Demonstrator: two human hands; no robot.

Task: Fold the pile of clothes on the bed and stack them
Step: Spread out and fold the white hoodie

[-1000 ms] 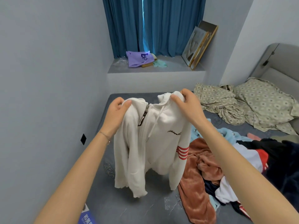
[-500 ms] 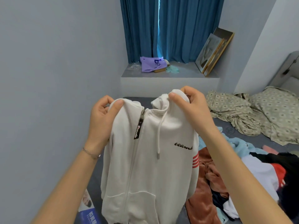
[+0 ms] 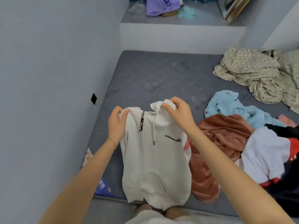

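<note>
A white zip hoodie [image 3: 155,165] with black script on the chest hangs front-up between my hands, its hem at the bed's near edge. My left hand [image 3: 116,122] grips its left shoulder. My right hand [image 3: 177,113] grips the right shoulder by the hood. The sleeves are tucked behind; only red stripes peek out at the right. To the right lies the clothes pile: a rust-brown fleece garment [image 3: 215,143], a light blue garment [image 3: 233,105], a white one [image 3: 265,154] and dark ones [image 3: 288,183].
The grey mattress [image 3: 158,75] lies bare beyond the hoodie. A wall runs along the left. A crumpled patterned quilt [image 3: 258,73] lies at the back right. A ledge behind the bed holds a purple bag [image 3: 161,5] and picture frames [image 3: 233,8]. A blue packet [image 3: 103,186] lies at the bed's left edge.
The view tilted down and both hands lowered the hoodie toward the mattress. The grips on the shoulders stayed the same.
</note>
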